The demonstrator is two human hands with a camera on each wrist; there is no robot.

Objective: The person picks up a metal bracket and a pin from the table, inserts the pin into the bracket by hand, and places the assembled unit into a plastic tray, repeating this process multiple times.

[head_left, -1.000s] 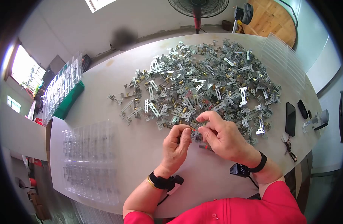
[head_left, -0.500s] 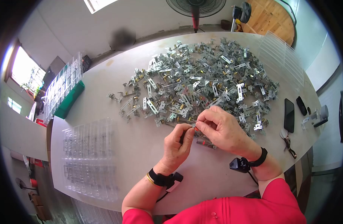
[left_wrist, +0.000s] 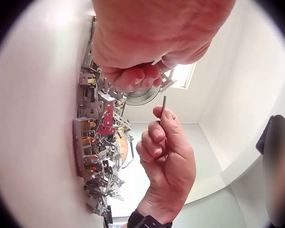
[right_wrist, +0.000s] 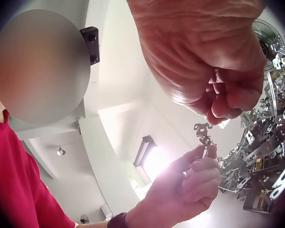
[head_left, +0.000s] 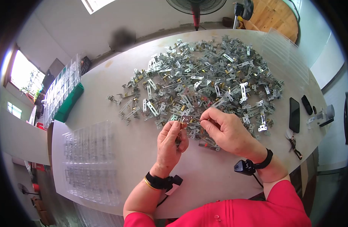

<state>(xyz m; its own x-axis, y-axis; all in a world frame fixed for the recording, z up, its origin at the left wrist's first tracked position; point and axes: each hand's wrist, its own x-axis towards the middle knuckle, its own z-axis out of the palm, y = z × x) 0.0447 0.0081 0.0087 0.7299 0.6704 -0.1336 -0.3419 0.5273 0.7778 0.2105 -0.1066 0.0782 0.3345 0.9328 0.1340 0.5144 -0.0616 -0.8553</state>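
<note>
My left hand point(head_left: 168, 145) grips a small metal bracket point(right_wrist: 203, 130) between thumb and fingers. Its holed plate sticks up beyond the fingertips, and an orange-brown part shows by the thumb in the head view. Just to the right, my right hand point(head_left: 229, 132) pinches a thin metal pin point(left_wrist: 164, 102) between thumb and forefinger, its other fingers curled in. The pin points toward the bracket. Both hands are raised at the near edge of a big heap of metal brackets point(head_left: 204, 83). A bracket with a red mark point(head_left: 208, 145) lies on the table below the right hand.
Clear plastic trays point(head_left: 90, 162) lie on the table point(head_left: 140, 151) at left. More clear trays stand in a green bin point(head_left: 70, 102) at the far left. On the right are a phone point(head_left: 294, 115), scissors point(head_left: 293, 146) and another clear tray point(head_left: 285, 56).
The hands came together at the small part, then drew apart. My left hand has moved left and turned, bringing the bracket's plate into view. My right hand holds the pin to its right.
</note>
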